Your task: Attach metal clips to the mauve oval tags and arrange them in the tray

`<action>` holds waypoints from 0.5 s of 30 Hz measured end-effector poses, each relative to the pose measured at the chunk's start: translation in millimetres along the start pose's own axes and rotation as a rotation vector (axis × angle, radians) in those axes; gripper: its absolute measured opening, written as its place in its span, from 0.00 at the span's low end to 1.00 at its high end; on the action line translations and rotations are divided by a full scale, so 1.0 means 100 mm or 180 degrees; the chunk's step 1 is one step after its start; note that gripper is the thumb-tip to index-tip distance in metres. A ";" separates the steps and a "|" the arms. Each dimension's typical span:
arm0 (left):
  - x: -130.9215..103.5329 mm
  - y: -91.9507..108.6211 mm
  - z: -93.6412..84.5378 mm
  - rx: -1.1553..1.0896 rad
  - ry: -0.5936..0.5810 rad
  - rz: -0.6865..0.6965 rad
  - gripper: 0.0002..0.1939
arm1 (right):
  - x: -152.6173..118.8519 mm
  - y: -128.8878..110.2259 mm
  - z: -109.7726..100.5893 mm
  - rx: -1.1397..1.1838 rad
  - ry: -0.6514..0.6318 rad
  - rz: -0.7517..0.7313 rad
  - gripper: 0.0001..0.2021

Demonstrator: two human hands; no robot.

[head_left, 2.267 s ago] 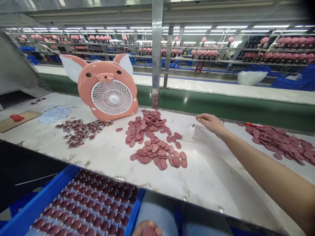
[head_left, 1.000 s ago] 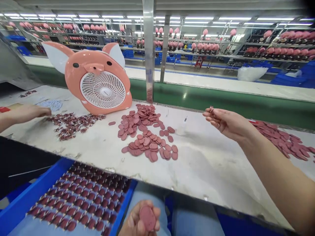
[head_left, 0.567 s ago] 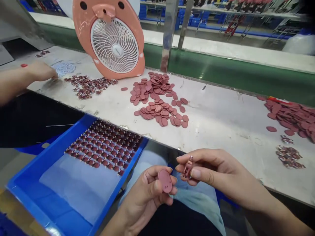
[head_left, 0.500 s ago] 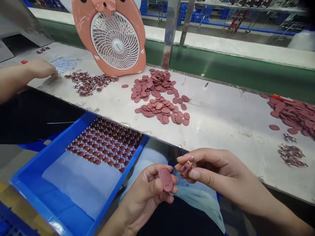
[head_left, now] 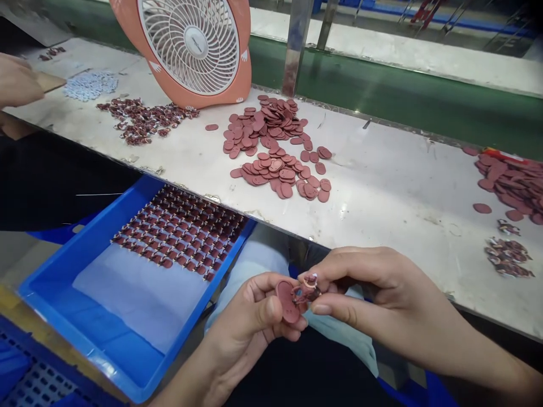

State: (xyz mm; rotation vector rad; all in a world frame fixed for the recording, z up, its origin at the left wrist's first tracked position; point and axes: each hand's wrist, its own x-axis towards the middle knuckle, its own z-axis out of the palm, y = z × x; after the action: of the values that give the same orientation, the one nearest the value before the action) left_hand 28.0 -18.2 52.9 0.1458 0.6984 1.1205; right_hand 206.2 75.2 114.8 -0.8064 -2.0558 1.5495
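Note:
Between the thumb and fingers of my left hand (head_left: 263, 319) is a dark red oval base (head_left: 287, 305) with small holes near its lower end. My right hand (head_left: 373, 294) pinches a small painted figurine (head_left: 309, 289), dark red with a pale band and a whitish top. The figurine's lower end meets the face of the oval base, or lies just in front of it; whether it sits in the holes I cannot tell. Both hands are over my lap, in front of the table edge.
A blue tray (head_left: 59, 305) at left holds rows of figurines on bases. On the table (head_left: 382, 186) lie a pile of oval bases (head_left: 271, 124), loose figurines (head_left: 144, 118), pale blue pieces (head_left: 91, 85) and an orange fan (head_left: 244, 68). Another person's hand (head_left: 19, 82) holds a flat tan piece.
My right hand has moved left, bringing the figurine from beside the oval base to its face. The other person's hand has lifted away from the pale blue pieces. The view has tipped downward.

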 end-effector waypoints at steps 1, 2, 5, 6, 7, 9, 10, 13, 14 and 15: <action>0.00 0.00 0.00 -0.0002 0.0003 0.0002 0.15 | 0.00 0.01 -0.01 -0.0056 -0.0043 -0.0016 0.10; 0.00 -0.01 0.00 0.0001 0.0006 -0.0003 0.15 | -0.01 0.01 -0.02 -0.0128 -0.0081 -0.0036 0.10; 0.01 -0.01 0.00 0.0036 0.0001 -0.0035 0.16 | -0.01 0.01 -0.03 -0.0348 -0.0148 -0.0119 0.07; 0.01 -0.01 0.00 0.0047 0.0004 -0.0044 0.16 | -0.01 0.00 -0.04 -0.0396 -0.0159 -0.0144 0.06; 0.01 -0.01 0.00 0.0055 0.0013 -0.0051 0.17 | -0.01 0.00 -0.04 -0.0425 -0.0167 -0.0167 0.06; 0.02 0.00 0.00 0.0057 0.0038 -0.0070 0.17 | -0.01 -0.01 -0.04 -0.0442 -0.0197 -0.0202 0.07; 0.02 0.00 0.01 0.0058 0.0049 -0.0088 0.17 | -0.02 -0.02 -0.04 -0.0448 -0.0207 -0.0207 0.07; 0.02 -0.01 0.00 0.0082 0.0071 -0.0104 0.17 | -0.02 -0.02 -0.05 -0.0447 -0.0253 -0.0212 0.07; 0.02 -0.01 0.00 0.0092 0.0083 -0.0099 0.17 | -0.02 -0.03 -0.05 -0.0451 -0.0272 -0.0221 0.08; 0.02 -0.01 0.00 0.0103 0.0087 -0.0098 0.18 | -0.01 -0.03 -0.05 -0.0458 -0.0289 -0.0233 0.08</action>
State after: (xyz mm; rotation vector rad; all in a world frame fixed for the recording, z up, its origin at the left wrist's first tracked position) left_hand 29.5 -17.0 51.1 0.1468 0.7412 1.0838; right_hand 210.0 77.1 118.8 -0.7149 -2.2576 1.4361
